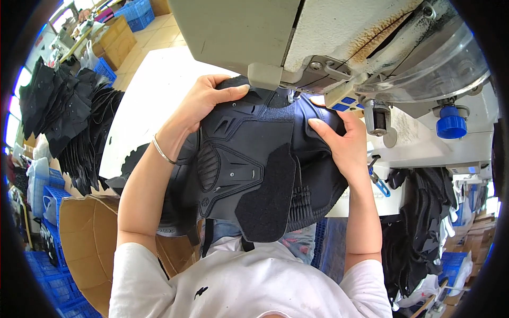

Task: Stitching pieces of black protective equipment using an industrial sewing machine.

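Observation:
A black padded piece with moulded panels, ribbed ovals and a fuzzy patch point(231, 148) lies on the white sewing table point(140, 100), its lower part hanging toward my lap. My left hand point(214, 100) grips its far left edge, thumb on top and fingers partly hidden beneath. On the right, my right hand point(342, 140) pinches the piece's smoother, elastic-gathered side, thumb on top. The far edge of the piece sits under the head of a sewing machine point(238, 37), between my two hands. The machine head hides the needle's contact with it.
Stacked black cut pieces point(69, 122) hang at the left, above an open cardboard box point(87, 244). Blue-handled thread snips point(379, 183) are by my right forearm. More black pieces point(419, 228) hang at the right. Blue crates point(47, 270) stand at lower left.

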Demonstrator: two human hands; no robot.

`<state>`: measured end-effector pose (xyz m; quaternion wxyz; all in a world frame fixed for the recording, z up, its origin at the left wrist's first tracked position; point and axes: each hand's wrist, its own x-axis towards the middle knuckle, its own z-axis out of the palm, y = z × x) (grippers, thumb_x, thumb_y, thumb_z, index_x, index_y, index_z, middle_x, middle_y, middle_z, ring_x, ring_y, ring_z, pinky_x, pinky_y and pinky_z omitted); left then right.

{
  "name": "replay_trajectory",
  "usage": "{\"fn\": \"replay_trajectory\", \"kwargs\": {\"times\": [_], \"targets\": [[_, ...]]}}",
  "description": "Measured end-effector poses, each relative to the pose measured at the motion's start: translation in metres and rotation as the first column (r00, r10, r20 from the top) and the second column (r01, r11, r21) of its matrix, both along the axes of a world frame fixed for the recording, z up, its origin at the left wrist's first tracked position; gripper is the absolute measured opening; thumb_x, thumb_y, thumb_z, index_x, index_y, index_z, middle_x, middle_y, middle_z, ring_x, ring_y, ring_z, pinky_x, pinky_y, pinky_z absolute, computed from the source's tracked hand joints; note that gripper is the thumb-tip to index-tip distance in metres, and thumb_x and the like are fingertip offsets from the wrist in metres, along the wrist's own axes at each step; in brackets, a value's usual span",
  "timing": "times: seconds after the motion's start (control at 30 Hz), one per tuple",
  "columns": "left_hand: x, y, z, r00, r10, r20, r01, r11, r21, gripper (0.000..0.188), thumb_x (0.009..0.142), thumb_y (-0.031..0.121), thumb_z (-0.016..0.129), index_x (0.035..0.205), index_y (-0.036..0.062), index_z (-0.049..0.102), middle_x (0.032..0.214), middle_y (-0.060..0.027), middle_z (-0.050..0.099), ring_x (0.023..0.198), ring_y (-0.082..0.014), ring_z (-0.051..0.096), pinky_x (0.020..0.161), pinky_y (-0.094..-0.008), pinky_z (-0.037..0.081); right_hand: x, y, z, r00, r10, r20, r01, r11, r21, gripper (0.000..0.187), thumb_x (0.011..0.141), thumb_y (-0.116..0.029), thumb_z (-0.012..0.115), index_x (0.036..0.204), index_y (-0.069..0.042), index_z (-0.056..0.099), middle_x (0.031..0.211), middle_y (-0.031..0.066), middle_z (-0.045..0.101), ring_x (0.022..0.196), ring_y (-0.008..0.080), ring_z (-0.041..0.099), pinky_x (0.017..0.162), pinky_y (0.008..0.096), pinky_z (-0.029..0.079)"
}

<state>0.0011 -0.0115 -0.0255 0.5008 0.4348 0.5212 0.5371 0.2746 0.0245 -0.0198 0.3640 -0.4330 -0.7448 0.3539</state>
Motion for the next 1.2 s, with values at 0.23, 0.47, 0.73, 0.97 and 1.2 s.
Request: {"fn": "replay_trajectory", "kwargs": {"times": [0.23,0.47,0.73,0.97,1.2], "targets": [[-0.005,0.000,-0.002,0.996,0.008,-0.090,-0.003,0.999,0.054,0.022,0.081,0.018,0.073,0.089,-0.0015,0.069,0.076,-0.0040,0.066,0.061,-0.0071,0.060,0.055,-0.0195,0.049,-0.005,-0.006,-0.001,0.998,-0.024,-0.058,0.026,0.999,0.041,0.032,0.078,-0.027,0.076,0.076,0.000,0.059,0.065,0.0019,0.058,0.061,0.0094,0.049,0.060,0.0282,0.044],[-0.003,0.004,-0.002,0.994,0.028,-0.110,-0.018,0.995,0.094,0.024,0.080,0.019,0.074,0.091,-0.0021,0.069,0.077,-0.0042,0.066,0.061,-0.0071,0.060,0.055,-0.0198,0.049,-0.006,-0.006,-0.001,0.996,-0.078,-0.038,0.079,0.997,0.010,0.033,0.078,-0.026,0.076,0.076,0.001,0.059,0.065,0.0003,0.057,0.061,0.0079,0.048,0.059,0.0262,0.043],[-0.004,0.006,-0.001,0.993,0.025,-0.117,-0.013,0.994,0.105,0.027,0.080,0.020,0.074,0.093,-0.0026,0.069,0.079,-0.0048,0.067,0.065,-0.0077,0.061,0.058,-0.0205,0.050,-0.010,0.003,-0.003,0.989,-0.033,-0.147,0.037,0.999,0.026,0.033,0.076,-0.025,0.078,0.077,0.000,0.056,0.067,-0.0005,0.054,0.062,0.0083,0.045,0.059,0.0264,0.043],[-0.004,0.014,-0.002,0.997,0.060,-0.057,-0.055,0.995,0.086,0.027,0.081,0.020,0.074,0.095,-0.0025,0.068,0.082,-0.0056,0.067,0.067,-0.0086,0.062,0.060,-0.0207,0.051,-0.009,0.007,0.011,0.997,-0.057,0.061,0.055,0.998,0.031,0.023,0.081,-0.016,0.071,0.073,0.001,0.059,0.069,-0.0046,0.056,0.064,0.0044,0.045,0.059,0.0228,0.041],[0.000,0.018,-0.008,0.995,0.002,0.102,0.006,0.997,-0.079,0.027,0.081,0.021,0.073,0.094,-0.0021,0.068,0.083,-0.0066,0.067,0.067,-0.0087,0.063,0.060,-0.0207,0.052,-0.010,0.014,0.001,0.994,-0.045,-0.103,0.051,0.997,0.057,0.034,0.074,-0.026,0.078,0.075,-0.002,0.055,0.068,-0.0005,0.053,0.063,0.0100,0.045,0.060,0.0267,0.042]]}}
